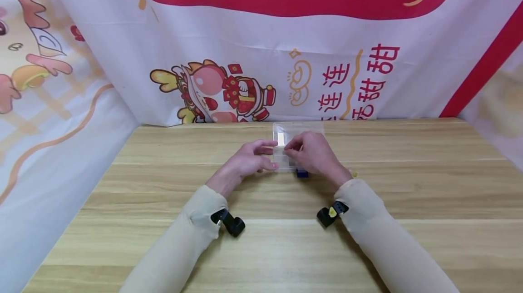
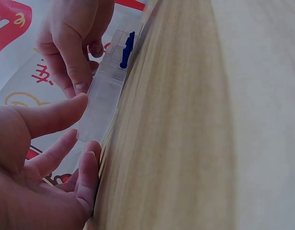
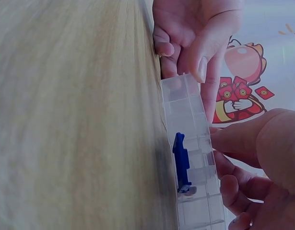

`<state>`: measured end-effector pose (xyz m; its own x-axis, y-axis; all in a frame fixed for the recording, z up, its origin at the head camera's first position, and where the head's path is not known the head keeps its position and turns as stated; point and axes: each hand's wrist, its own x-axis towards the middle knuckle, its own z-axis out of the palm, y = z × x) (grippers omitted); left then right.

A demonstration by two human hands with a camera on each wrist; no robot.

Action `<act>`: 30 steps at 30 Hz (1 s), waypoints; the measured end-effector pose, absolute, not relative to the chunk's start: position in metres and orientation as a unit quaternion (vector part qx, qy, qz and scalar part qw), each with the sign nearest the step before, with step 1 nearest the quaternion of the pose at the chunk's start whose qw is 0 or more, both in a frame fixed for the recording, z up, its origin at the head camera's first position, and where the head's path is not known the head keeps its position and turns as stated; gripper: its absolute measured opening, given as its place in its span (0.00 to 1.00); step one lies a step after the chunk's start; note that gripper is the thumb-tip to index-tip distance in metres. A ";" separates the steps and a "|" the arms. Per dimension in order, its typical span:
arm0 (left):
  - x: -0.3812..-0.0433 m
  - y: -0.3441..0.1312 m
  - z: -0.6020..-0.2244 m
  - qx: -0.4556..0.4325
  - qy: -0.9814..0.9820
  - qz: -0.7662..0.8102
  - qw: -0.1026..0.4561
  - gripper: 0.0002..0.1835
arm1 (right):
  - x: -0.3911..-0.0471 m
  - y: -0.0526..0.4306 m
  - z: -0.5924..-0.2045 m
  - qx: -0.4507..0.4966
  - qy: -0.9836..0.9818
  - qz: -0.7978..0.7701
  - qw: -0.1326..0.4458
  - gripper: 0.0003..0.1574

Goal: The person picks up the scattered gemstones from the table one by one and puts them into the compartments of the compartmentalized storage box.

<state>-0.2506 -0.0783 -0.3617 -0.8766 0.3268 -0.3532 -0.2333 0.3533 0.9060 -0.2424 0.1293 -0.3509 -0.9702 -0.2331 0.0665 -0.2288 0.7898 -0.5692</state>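
Note:
A clear plastic box point(image 1: 300, 127) with inner dividers lies on the table; its long side shows in the left wrist view and the right wrist view. A dark blue latch point(image 3: 181, 163) sits on the side nearest the person. At the box's left end is my left hand point(image 1: 252, 157), its fingers extended and spread, thumb and fingertips touching or very near the edge. Over the box, my right hand point(image 1: 312, 151) has curled fingers, with thumb and forefinger brought together at the top. Whether anything small is between them is hidden.
The wooden table point(image 1: 265, 256) stretches around the box on all sides. Behind it hangs a printed white and red cloth point(image 1: 253, 34). A small yellowish bit point(image 1: 353, 174) lies by the right wrist. Each sleeve carries a black wrist camera point(image 1: 234, 226).

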 end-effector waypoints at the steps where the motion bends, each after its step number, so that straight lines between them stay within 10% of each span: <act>1: -0.250 -0.078 -0.362 0.030 0.785 0.567 0.247 0.36 | -0.242 0.129 -0.351 -0.121 0.946 -0.300 0.004 0.09; 30: -0.251 -0.078 -0.360 0.029 0.785 0.565 0.252 0.35 | -0.242 0.129 -0.349 -0.118 0.947 -0.297 0.009 0.09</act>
<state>-0.2508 -0.0783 -0.3602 -0.8711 0.3301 -0.3636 -0.2398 0.3602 0.9015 -0.2419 0.1290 -0.3490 -0.9718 -0.2296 0.0543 -0.2194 0.7952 -0.5652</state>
